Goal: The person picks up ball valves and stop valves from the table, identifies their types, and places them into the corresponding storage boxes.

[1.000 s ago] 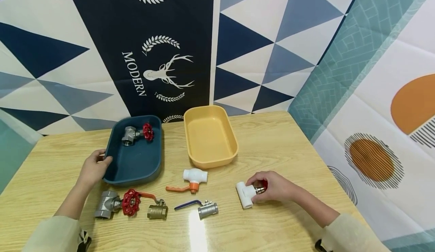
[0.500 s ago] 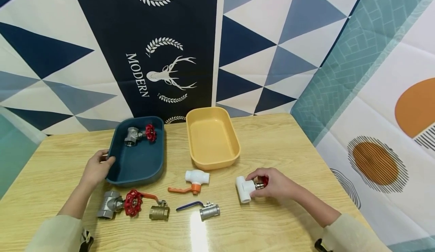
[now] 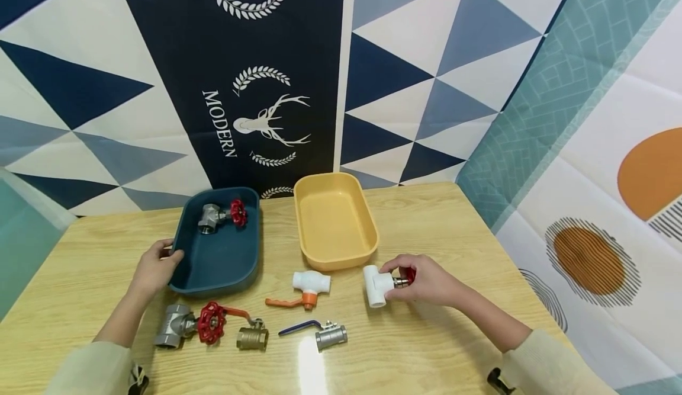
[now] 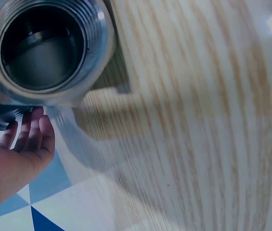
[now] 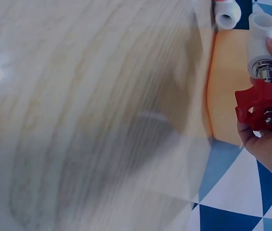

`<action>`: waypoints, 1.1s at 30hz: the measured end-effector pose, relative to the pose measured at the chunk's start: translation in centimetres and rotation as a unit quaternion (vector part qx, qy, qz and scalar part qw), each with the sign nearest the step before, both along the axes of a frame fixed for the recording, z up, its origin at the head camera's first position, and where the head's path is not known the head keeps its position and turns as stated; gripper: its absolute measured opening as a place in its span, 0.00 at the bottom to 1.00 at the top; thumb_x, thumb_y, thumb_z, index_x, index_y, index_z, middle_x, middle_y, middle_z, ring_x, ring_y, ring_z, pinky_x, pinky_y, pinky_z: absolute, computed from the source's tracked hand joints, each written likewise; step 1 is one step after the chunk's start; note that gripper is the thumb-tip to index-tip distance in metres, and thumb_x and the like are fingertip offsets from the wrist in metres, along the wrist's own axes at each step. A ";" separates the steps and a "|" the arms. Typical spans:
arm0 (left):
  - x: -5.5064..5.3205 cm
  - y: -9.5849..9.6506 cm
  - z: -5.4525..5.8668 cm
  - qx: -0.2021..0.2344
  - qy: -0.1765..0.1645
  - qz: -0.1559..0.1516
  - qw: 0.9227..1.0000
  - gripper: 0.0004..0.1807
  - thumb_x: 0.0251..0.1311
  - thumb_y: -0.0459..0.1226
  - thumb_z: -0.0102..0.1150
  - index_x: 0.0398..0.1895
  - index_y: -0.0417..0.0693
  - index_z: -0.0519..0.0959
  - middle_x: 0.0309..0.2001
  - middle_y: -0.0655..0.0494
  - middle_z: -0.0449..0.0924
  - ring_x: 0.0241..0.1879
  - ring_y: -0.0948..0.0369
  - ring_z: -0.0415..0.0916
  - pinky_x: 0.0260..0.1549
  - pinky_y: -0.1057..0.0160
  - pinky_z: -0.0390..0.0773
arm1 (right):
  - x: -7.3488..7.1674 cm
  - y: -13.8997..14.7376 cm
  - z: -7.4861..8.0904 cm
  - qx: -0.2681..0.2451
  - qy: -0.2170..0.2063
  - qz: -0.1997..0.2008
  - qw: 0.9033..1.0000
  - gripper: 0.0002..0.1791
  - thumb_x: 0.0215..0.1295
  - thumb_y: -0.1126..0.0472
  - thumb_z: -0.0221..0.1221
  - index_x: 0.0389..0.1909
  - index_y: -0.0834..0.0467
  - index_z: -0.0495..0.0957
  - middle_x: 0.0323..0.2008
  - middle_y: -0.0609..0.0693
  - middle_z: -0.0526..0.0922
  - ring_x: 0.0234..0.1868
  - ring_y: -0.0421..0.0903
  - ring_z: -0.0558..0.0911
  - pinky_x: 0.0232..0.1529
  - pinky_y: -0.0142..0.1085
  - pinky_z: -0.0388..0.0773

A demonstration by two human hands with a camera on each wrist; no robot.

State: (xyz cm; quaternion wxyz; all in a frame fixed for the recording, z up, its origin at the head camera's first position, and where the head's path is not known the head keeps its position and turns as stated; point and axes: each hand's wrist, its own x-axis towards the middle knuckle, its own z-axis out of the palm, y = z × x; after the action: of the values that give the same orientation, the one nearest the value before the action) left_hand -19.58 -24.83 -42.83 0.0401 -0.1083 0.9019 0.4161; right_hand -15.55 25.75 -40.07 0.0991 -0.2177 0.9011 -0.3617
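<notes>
My left hand [image 3: 154,270] grips the left wall of the dark blue bin [image 3: 221,265], thumb over the rim and fingers outside. Inside that bin lies a silver valve [image 3: 210,218] with a red handwheel. My right hand [image 3: 428,279] holds a white plastic valve [image 3: 376,286] by its stem end. Its red handwheel [image 5: 263,103] shows plainly in the right wrist view, partly covered by the fingers. The valve is right of the yellow bin's near corner and seems to be just off the table. The yellow bin [image 3: 335,223] has nothing in it.
Along the front lie a large silver valve [image 3: 174,326] with a red handwheel, a brass ball valve [image 3: 252,338] with an orange lever, a silver ball valve [image 3: 331,336] with a blue lever, and a white ball valve [image 3: 311,282] with an orange lever. A patterned cloth stands behind the table.
My right hand has moved a little away from me and to the left with the white valve. The left hand keeps its hold on the blue bin. The head view has shifted slightly.
</notes>
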 end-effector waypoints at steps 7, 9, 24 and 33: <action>0.0 0.0 0.0 0.003 -0.001 -0.007 1.000 0.32 0.69 0.43 0.36 0.66 0.27 0.52 0.60 0.24 0.58 0.58 0.34 0.62 0.53 0.41 0.69 | -0.3 -0.6 0.5 0.004 0.007 0.004 1.000 0.22 0.45 0.48 0.71 0.42 0.48 0.80 0.27 0.45 0.74 0.27 0.37 0.68 0.26 0.28 0.67; 0.0 0.1 0.1 0.004 -0.001 -0.010 1.000 0.31 0.69 0.43 0.36 0.66 0.27 0.53 0.59 0.24 0.59 0.58 0.34 0.62 0.53 0.41 0.70 | -0.3 -0.7 0.6 0.005 0.003 0.004 1.000 0.22 0.45 0.48 0.71 0.43 0.48 0.80 0.28 0.46 0.75 0.28 0.38 0.69 0.26 0.28 0.67; 0.2 0.3 0.2 0.015 0.004 -0.008 1.000 0.30 0.69 0.42 0.37 0.66 0.27 0.53 0.59 0.24 0.60 0.57 0.35 0.63 0.52 0.42 0.71 | -0.9 -1.9 1.6 0.001 0.018 0.001 1.000 0.22 0.45 0.48 0.71 0.43 0.48 0.81 0.27 0.45 0.75 0.27 0.39 0.69 0.25 0.28 0.67; 0.1 0.0 0.1 0.018 0.007 -0.010 1.000 0.31 0.69 0.42 0.37 0.66 0.27 0.53 0.59 0.24 0.60 0.56 0.35 0.64 0.51 0.42 0.71 | -1.2 -2.9 2.6 0.008 0.026 -0.007 1.000 0.21 0.45 0.50 0.72 0.42 0.48 0.81 0.27 0.44 0.74 0.27 0.41 0.70 0.25 0.28 0.68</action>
State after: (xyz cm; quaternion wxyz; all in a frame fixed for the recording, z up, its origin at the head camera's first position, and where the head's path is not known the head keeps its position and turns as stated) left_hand -19.49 -24.84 -42.78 0.0400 -0.0956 0.8956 0.4327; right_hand -16.74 22.85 -37.51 0.0744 -0.2201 0.9076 -0.3496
